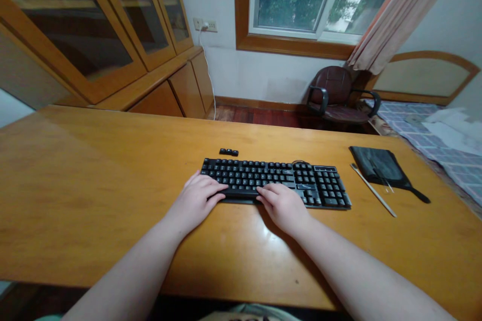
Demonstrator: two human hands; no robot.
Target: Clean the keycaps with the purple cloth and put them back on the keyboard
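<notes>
A black full-size keyboard (pixel 305 180) lies on the wooden desk in front of me. Along its front edge, a long black space bar (pixel 242 193) spans the gap between my hands. My left hand (pixel 198 198) covers the keyboard's front left corner, thumb and fingers closed at the bar's left end. At the right end, my right hand (pixel 284 205) pinches with thumb and fingertips, its palm over the front edge. Whether the bar is seated or slightly raised, I cannot tell. Behind the keyboard, three loose black keycaps (pixel 229 152) lie in a row.
A black pouch (pixel 380 165) with a strap lies on the desk (pixel 113 185) at the right. Beside it are a thin pale stick-like brush (pixel 373 190) and a small wire tool (pixel 387 183). Beyond the desk stand a glass-fronted cabinet (pixel 150 60), a chair (pixel 335 90) and a bed (pixel 414 125).
</notes>
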